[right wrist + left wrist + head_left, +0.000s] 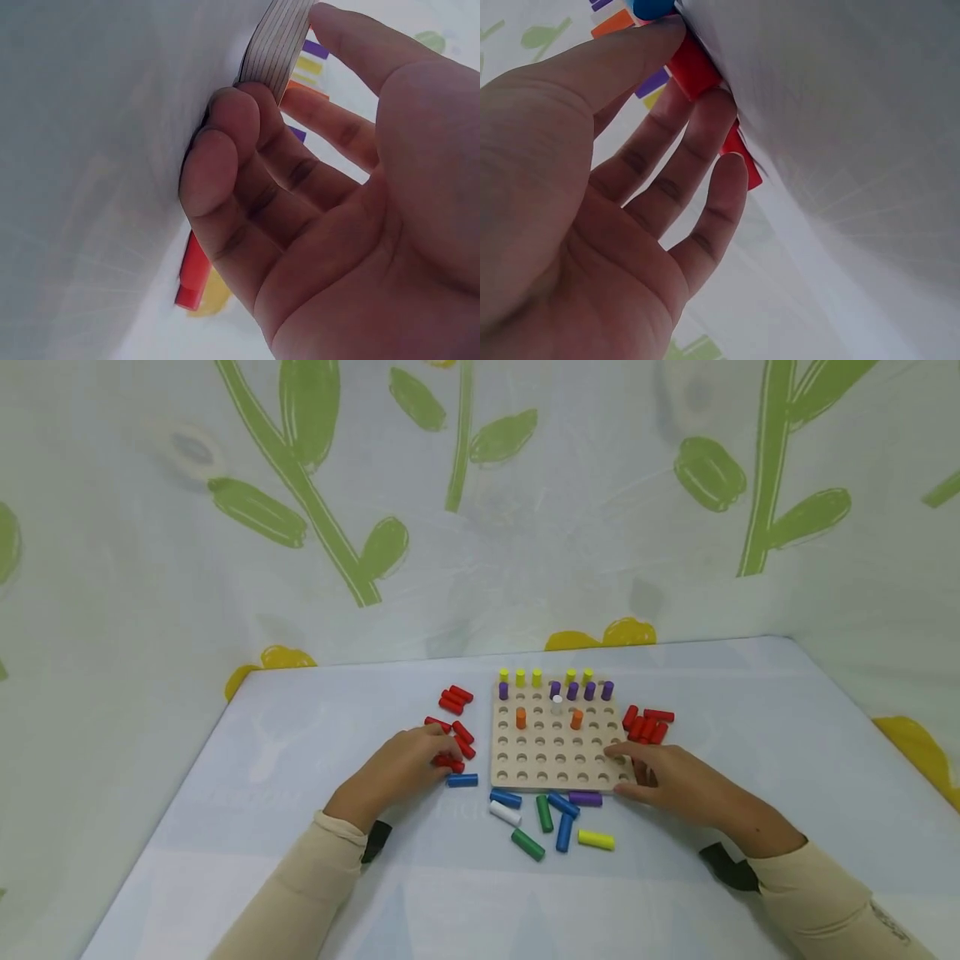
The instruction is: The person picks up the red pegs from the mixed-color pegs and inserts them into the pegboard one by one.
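At the left of the wooden pegboard (549, 749), my left hand (401, 768) pinches a red peg (695, 71) between thumb and fingertips, low at the table. Another red peg (744, 161) shows behind its fingers. My right hand (678, 781) holds the board's near right corner: the thumb lies at the front edge, the index finger reaches over the top, and the other fingers curl against the side. Standing in the board are yellow pegs (536, 677) along the back, purple pegs (572, 691) in front of them, a white peg (557, 704) and two orange pegs (577, 719).
More red pegs lie left of the board, and a red cluster (647, 727) lies to its right. Loose blue (564, 832), green (528, 844), white (505, 812), purple (585, 798) and yellow (596, 839) pegs are scattered before its front edge. A patterned cloth backdrop (517, 568) rises behind the table.
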`<action>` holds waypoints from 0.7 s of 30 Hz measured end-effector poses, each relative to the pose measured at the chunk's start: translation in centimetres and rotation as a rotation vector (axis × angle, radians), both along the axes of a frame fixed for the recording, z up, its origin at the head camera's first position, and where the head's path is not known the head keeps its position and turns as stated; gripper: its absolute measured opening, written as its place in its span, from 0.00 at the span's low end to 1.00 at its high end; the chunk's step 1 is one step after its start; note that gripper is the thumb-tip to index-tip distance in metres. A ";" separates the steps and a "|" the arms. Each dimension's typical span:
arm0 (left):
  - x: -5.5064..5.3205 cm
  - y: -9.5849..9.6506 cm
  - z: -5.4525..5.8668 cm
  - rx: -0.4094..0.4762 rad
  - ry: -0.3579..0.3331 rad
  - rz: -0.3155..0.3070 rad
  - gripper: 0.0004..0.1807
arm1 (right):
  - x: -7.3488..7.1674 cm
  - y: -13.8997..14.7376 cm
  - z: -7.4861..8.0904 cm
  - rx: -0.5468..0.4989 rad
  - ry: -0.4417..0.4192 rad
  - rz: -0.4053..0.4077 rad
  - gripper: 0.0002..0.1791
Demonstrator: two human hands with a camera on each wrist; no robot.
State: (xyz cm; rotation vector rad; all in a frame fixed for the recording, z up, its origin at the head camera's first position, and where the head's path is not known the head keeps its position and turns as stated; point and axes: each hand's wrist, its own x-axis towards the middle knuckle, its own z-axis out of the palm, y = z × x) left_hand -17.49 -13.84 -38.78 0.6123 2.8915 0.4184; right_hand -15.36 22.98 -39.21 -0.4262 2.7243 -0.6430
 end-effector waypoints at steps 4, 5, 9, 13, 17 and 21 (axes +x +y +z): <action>0.1 -0.1 0.2 0.011 0.006 -0.002 0.11 | -0.1 -0.1 0.2 0.010 0.002 0.007 0.35; 0.1 -0.1 0.2 0.010 0.006 -0.002 0.11 | 0.0 -0.1 0.3 0.012 0.003 0.010 0.35; 0.1 0.0 0.4 -0.005 0.015 -0.009 0.12 | 0.1 0.0 0.4 0.021 0.015 0.020 0.35; 0.1 0.1 0.7 -0.023 0.025 0.000 0.14 | 0.0 0.1 0.5 0.013 0.021 0.022 0.35; 0.1 0.1 1.0 0.010 0.009 0.003 0.14 | -0.1 0.2 0.3 0.009 0.017 0.025 0.35; 0.3 0.0 1.2 0.072 -0.001 -0.018 0.15 | -0.2 0.2 0.0 0.003 0.016 0.031 0.35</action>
